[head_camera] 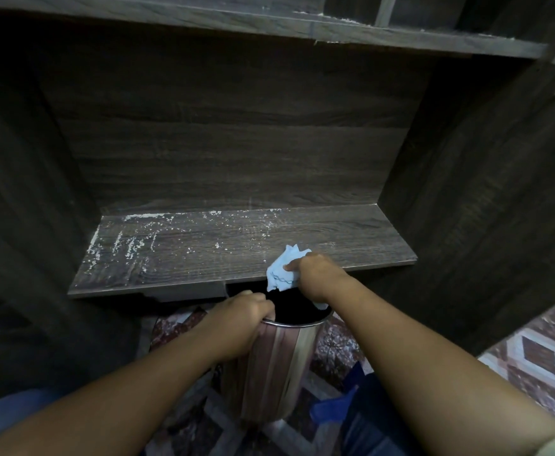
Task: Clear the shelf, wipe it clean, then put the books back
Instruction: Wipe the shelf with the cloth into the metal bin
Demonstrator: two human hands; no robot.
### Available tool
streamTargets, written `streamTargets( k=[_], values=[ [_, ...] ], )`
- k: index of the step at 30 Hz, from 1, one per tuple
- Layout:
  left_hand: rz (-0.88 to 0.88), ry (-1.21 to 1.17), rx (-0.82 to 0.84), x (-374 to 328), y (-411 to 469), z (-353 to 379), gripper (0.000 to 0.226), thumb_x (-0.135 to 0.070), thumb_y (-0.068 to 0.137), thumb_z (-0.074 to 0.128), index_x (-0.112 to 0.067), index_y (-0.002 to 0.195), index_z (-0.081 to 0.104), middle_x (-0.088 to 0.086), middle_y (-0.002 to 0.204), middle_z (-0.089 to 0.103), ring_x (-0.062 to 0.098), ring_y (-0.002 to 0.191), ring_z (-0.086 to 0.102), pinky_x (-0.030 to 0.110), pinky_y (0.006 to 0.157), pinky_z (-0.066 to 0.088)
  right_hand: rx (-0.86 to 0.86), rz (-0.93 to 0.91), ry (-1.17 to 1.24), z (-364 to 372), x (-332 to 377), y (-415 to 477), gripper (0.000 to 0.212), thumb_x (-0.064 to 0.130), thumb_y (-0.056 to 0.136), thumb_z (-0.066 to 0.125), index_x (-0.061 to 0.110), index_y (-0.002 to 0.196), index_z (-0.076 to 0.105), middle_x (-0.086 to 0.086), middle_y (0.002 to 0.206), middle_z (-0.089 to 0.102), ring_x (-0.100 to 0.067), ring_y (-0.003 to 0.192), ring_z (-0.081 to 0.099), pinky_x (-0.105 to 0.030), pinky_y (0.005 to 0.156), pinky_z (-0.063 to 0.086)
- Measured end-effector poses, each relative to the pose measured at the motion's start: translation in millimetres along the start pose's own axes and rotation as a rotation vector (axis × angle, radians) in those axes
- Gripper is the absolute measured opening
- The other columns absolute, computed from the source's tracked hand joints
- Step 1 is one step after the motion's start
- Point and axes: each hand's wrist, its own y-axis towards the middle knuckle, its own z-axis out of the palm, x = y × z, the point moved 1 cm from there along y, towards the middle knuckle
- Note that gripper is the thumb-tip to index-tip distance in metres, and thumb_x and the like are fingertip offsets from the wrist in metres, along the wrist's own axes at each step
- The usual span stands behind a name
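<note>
Forward, right hand [315,274] on cloth [281,271].

Two hands [240,312] [315,274], one cloth [280,270], one bin [276,363].

A dark wooden shelf [203,251] flecked with white dust. The right hand [319,274] presses a crumpled pale blue cloth [281,273] at the shelf's front edge. Just below, the left hand [240,319] grips the rim of a shiny metal bin [276,363] standing on a patterned floor [539,357]
</note>
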Motion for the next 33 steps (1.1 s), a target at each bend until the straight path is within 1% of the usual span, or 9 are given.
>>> streamTargets(
  k=[3, 7, 13, 17, 20, 23, 26, 30, 33],
  values=[
    [0.009, -0.023, -0.017, 3.0, 1.4, -0.2, 0.009, -0.025, 0.089, 0.056, -0.023, 0.098, 0.057, -0.004, 0.1, 0.053, 0.015, 0.098, 0.046, 0.033, 0.082, 0.043, -0.027, 0.02, 0.019, -14.3, 5.6, 0.8, 0.056, 0.007, 0.093, 0.047, 0.03, 0.144, 0.043, -0.011, 0.146, 0.043, -0.028, 0.132, 0.043, -0.033, 0.106, 0.039],
    [0.015, -0.037, -0.019, 5.1, 3.3, -1.5, 0.008, -0.026, 0.09, 0.055, -0.022, 0.097, 0.057, -0.003, 0.1, 0.053, 0.016, 0.098, 0.046, 0.032, 0.082, 0.042, -0.168, 0.064, 0.003, -20.7, 3.0, 16.7, 0.057, 0.014, 0.092, 0.049, 0.032, 0.145, 0.04, -0.014, 0.143, 0.041, -0.035, 0.127, 0.043, -0.039, 0.105, 0.041],
    [0.01, -0.047, -0.03, 6.6, 2.6, -1.8, 0.008, -0.028, 0.089, 0.053, -0.022, 0.093, 0.056, -0.003, 0.098, 0.053, 0.016, 0.096, 0.046, 0.032, 0.079, 0.043, -0.033, 0.083, -0.038, 0.6, 1.2, 19.3, 0.056, 0.012, 0.095, 0.044, 0.032, 0.147, 0.036, -0.015, 0.144, 0.035, -0.036, 0.129, 0.037, -0.04, 0.108, 0.036],
    [0.009, -0.043, -0.04, 4.5, 2.5, -2.1, 0.008, -0.025, 0.09, 0.056, -0.019, 0.096, 0.057, -0.003, 0.098, 0.053, 0.016, 0.096, 0.047, 0.031, 0.078, 0.042, 0.022, 0.069, -0.031, -2.1, 4.4, 10.1, 0.064, 0.007, 0.092, 0.052, 0.033, 0.148, 0.036, -0.014, 0.15, 0.031, -0.033, 0.136, 0.033, -0.037, 0.111, 0.034],
    [0.01, -0.016, -0.031, 1.5, 1.2, -2.3, 0.01, -0.023, 0.09, 0.056, -0.019, 0.098, 0.057, -0.002, 0.1, 0.053, 0.016, 0.098, 0.047, 0.032, 0.082, 0.043, 0.074, 0.056, -0.031, -13.8, 7.9, 1.7, 0.064, 0.001, 0.088, 0.06, 0.025, 0.144, 0.044, -0.01, 0.148, 0.041, -0.026, 0.134, 0.042, -0.029, 0.102, 0.039],
    [0.019, -0.004, -0.027, -0.4, -1.0, -2.0, 0.011, -0.021, 0.088, 0.057, -0.02, 0.099, 0.057, -0.002, 0.101, 0.053, 0.016, 0.098, 0.047, 0.032, 0.084, 0.043, -0.028, 0.059, 0.071, -22.8, 10.8, -5.9, 0.046, 0.005, 0.09, 0.055, 0.019, 0.133, 0.055, -0.012, 0.132, 0.055, -0.028, 0.117, 0.056, -0.03, 0.091, 0.047],
    [0.03, 0.0, -0.03, -0.3, -2.4, -1.9, 0.012, -0.019, 0.085, 0.06, -0.02, 0.097, 0.058, -0.003, 0.099, 0.054, 0.017, 0.097, 0.048, 0.031, 0.082, 0.042, -0.252, 0.057, 0.159, -17.6, 13.8, -11.4, 0.041, 0.01, 0.089, 0.05, 0.022, 0.128, 0.05, -0.014, 0.126, 0.046, -0.036, 0.115, 0.051, -0.04, 0.096, 0.045],
    [0.039, 0.004, -0.023, -3.0, -3.3, -4.9, 0.011, -0.023, 0.088, 0.056, -0.019, 0.098, 0.058, -0.002, 0.1, 0.054, 0.018, 0.097, 0.048, 0.032, 0.081, 0.042, -0.102, 0.075, 0.116, 2.1, 11.2, -14.7, 0.043, 0.012, 0.091, 0.05, 0.021, 0.133, 0.051, -0.016, 0.133, 0.046, -0.034, 0.118, 0.052, -0.037, 0.095, 0.044],
    [0.038, 0.004, -0.02, -3.2, -2.5, -6.7, 0.012, -0.024, 0.089, 0.054, -0.018, 0.099, 0.057, -0.001, 0.1, 0.053, 0.018, 0.099, 0.048, 0.034, 0.082, 0.044, -0.205, 0.08, 0.217, -7.2, 7.9, -10.2, 0.04, 0.012, 0.089, 0.051, 0.021, 0.128, 0.054, -0.016, 0.127, 0.05, -0.035, 0.114, 0.055, -0.036, 0.092, 0.046]
  ],
)
